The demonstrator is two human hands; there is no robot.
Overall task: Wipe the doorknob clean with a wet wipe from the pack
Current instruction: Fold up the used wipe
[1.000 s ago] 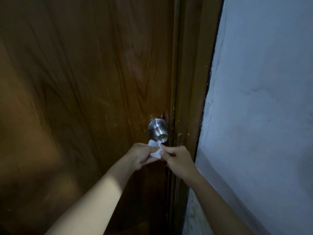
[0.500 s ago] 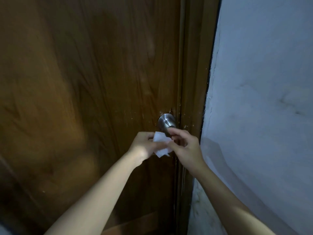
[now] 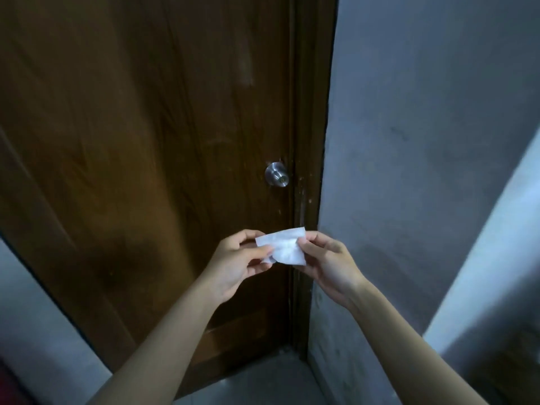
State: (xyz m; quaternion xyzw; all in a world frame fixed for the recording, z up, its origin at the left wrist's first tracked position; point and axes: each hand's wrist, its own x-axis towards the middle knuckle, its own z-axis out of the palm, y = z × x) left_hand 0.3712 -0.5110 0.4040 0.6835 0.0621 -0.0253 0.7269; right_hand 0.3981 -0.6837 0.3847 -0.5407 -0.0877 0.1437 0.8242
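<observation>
Left hand (image 3: 238,260) and right hand (image 3: 324,258) pinching wet wipe (image 3: 285,245), doorknob (image 3: 276,174) at twelve o'clock; likely limp, light, best bunched.

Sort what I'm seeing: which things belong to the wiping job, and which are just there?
Job: wet wipe, pinched by left hand and right hand; doorknob, untouched. The pack is not in view.

Just there: wooden door, door frame, grey wall, floor.
</observation>
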